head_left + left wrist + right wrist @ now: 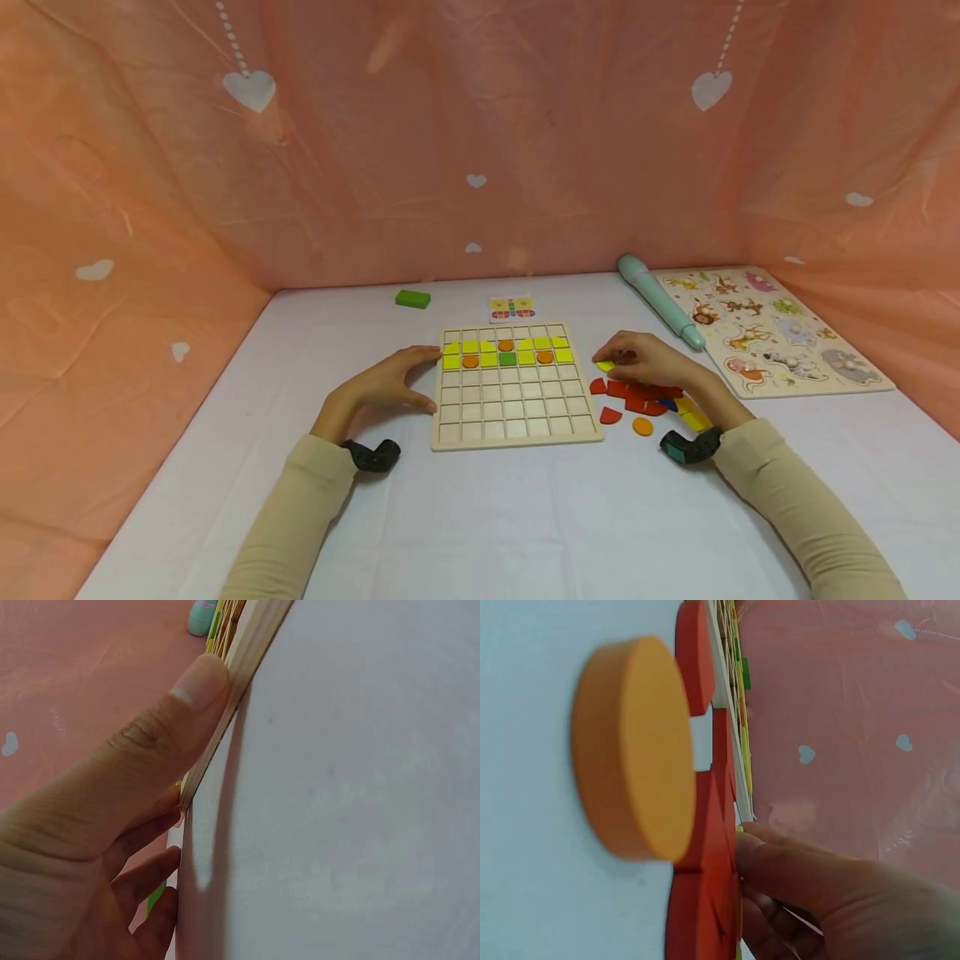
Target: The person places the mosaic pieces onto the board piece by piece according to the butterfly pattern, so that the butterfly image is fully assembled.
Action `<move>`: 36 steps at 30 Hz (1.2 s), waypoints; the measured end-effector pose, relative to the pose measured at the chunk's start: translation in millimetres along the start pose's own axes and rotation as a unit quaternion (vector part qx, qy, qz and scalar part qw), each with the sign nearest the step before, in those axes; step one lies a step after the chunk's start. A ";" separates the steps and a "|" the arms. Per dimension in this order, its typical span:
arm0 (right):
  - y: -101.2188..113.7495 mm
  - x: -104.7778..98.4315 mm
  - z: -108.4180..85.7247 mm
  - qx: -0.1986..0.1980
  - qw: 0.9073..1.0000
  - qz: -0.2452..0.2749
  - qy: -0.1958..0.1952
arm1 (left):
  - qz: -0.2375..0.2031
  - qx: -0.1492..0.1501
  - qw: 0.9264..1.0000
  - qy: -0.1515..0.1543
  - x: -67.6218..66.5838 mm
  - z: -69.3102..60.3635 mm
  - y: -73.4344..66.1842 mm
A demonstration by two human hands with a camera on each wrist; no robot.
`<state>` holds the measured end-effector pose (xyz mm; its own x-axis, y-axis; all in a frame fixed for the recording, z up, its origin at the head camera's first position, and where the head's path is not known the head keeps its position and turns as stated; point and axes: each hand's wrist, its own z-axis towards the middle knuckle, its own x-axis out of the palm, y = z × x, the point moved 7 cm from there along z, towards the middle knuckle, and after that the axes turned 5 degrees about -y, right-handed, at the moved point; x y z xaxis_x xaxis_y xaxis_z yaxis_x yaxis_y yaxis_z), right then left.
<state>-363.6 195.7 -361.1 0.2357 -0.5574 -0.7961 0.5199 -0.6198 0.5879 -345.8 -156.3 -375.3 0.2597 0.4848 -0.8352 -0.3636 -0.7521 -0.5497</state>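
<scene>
A light wooden grid board [517, 429] lies mid-table, its two rows near the top partly filled with yellow, orange and green pieces. My left hand [386, 381] rests at the board's left side; its thumb [202, 682] touches the rim in the left wrist view, fingers extended. Right of the board, my right hand [647, 358] pinches a small yellow piece [604, 366] between thumb and fingertips; its full shape is hidden. Under and beside that hand lie several red pieces [636, 403], with an orange disc [642, 427] nearer me.
Behind the board lies a small pattern card [512, 309], with a green block [412, 298] to its left. At the back right are a mint-green pen-shaped object [660, 300] and an animal puzzle board [795, 342]. Yellow pieces [693, 414] lie by the right wrist.
</scene>
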 end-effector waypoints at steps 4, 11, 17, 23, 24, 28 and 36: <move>0.3 -0.8 0.4 0.013 1.000 -0.013 -0.002 | -0.002 0.004 1.000 0.000 0.4 0.3 -0.5; 26.3 -3.9 15.9 -0.019 0.999 -0.006 -0.034 | -0.003 0.010 1.000 0.000 2.4 0.8 0.1; 75.9 6.0 47.2 -0.054 0.996 0.029 -0.058 | -0.004 0.010 1.000 -0.002 3.0 1.3 -0.4; 118.3 35.5 79.2 -0.082 0.993 0.045 -0.071 | -0.006 0.014 1.000 -0.002 2.4 2.5 -0.4; 125.1 40.6 83.8 -0.089 0.992 0.045 -0.074 | -0.005 0.015 1.000 -0.002 2.0 2.4 -0.3; 146.4 60.8 99.8 -0.102 0.991 0.028 -0.084 | -0.001 0.027 1.000 -0.001 -0.6 1.7 -1.7; 161.5 98.3 114.7 -0.119 0.990 -0.009 -0.072 | -0.005 0.043 0.999 -0.002 -2.9 0.3 -4.2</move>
<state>-350.7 -22.6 -327.9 0.1136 -0.6309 -0.7675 0.7053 -0.4929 0.5095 -345.2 -154.3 -370.6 0.2592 0.4940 -0.8299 -0.4371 -0.7063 -0.5569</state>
